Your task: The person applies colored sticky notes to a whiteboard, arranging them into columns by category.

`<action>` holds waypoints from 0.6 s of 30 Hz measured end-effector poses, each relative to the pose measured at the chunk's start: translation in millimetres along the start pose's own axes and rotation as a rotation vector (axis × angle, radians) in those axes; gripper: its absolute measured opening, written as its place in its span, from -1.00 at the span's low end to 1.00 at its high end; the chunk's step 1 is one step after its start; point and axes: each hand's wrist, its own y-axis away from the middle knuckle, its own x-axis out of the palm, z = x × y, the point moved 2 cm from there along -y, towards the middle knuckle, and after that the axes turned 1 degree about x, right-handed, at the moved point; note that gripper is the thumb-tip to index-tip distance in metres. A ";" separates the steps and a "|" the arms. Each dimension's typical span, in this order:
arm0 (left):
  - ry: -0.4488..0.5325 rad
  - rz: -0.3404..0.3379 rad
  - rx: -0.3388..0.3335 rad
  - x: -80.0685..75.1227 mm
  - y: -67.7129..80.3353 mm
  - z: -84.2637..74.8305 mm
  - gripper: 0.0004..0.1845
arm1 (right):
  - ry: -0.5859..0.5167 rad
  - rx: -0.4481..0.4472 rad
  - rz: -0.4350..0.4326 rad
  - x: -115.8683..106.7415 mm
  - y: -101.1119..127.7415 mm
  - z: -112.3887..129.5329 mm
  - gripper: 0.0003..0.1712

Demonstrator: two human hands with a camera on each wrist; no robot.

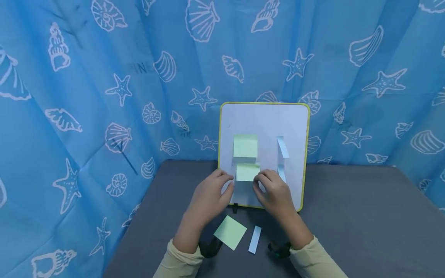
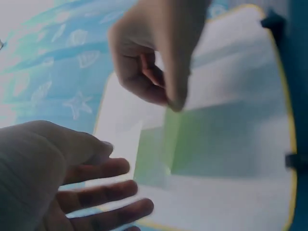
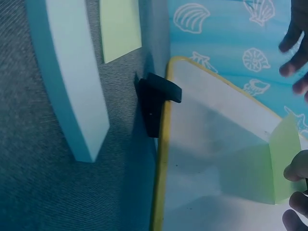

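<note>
A pale green sticky note (image 1: pixel 247 172) stands out from the whiteboard (image 1: pixel 240 119), its lower edge lifted. At its right corner my right hand (image 1: pixel 276 193) pinches it between thumb and fingertips; the right wrist view shows this note (image 3: pixel 284 161) bent out from the board. My left hand (image 1: pixel 212 193) hovers by the note's left side, fingers loosely spread and holding nothing, as the left wrist view shows. Above is another green sticky note (image 1: pixel 245 146), also stuck by its top edge. Two light blue paper strips, an upper strip (image 1: pixel 283 146) and a lower strip (image 1: pixel 281 173), hang at the board's right.
On the grey table (image 1: pixel 365 216) in front of the board lie a green sticky note pad (image 1: pixel 230 232) and a thick light blue strip pad (image 1: pixel 255 239). A black clip-like foot (image 1: pixel 235 208) holds the board's lower edge. Behind hangs a blue seashell curtain (image 1: pixel 139 85).
</note>
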 end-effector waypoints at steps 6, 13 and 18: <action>0.081 0.162 -0.141 24.3 -21.0 5.6 -0.53 | 0.009 -0.009 0.017 2.8 5.7 1.3 -0.73; 0.038 0.162 -0.169 41.0 -29.5 4.6 -0.42 | 0.012 -0.032 0.009 4.5 8.0 -0.2 -0.71; -0.020 0.142 -0.155 44.6 -32.4 4.7 -0.33 | 0.010 -0.053 -0.002 5.4 4.9 -3.2 -0.72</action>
